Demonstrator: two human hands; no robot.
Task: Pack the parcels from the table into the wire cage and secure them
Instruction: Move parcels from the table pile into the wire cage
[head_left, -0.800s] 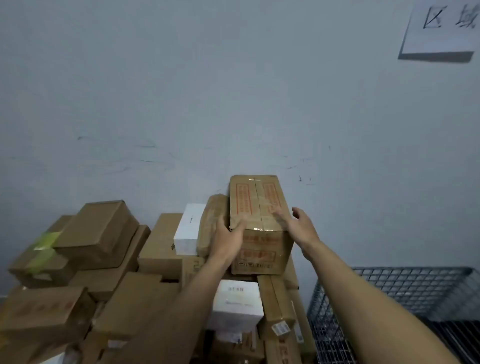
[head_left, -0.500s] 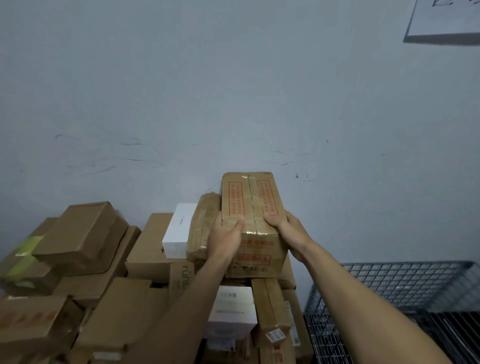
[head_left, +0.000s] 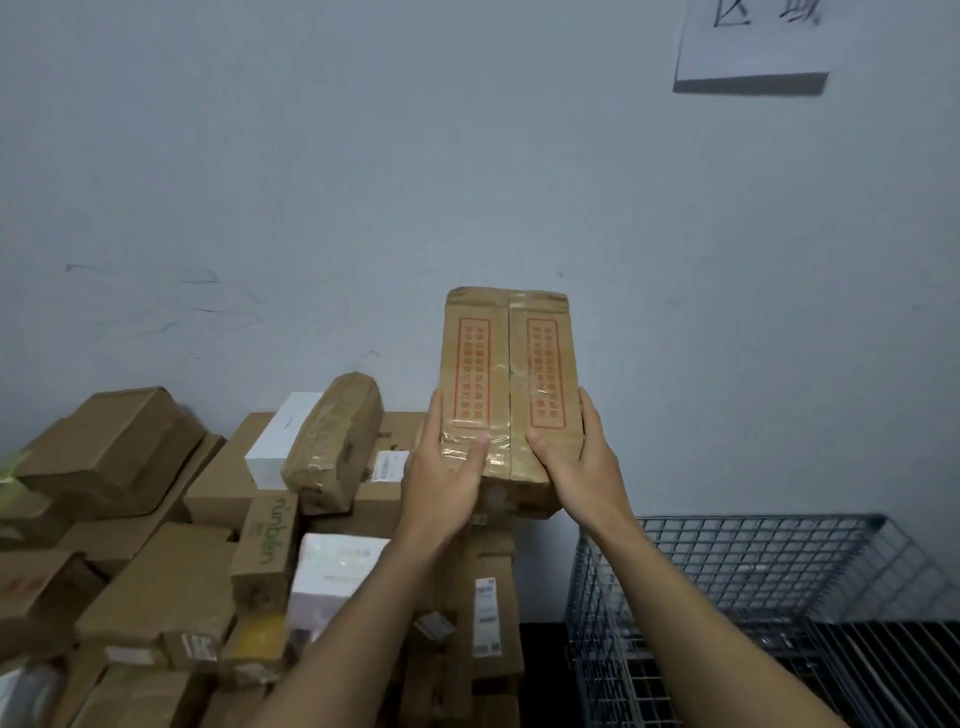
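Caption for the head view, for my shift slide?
Left hand and right hand hold a taped red-printed parcel above the pile, wire cage to the right.

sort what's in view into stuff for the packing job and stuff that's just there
For the job: red-printed parcel, gripped by left hand and right hand; parcel pile; wire cage.
Just there: paper sign on the wall.

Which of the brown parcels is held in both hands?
The taped carton with two red-framed text blocks on top, gripped between the left hand and right hand; the other parcels lie untouched, lower and to its left.
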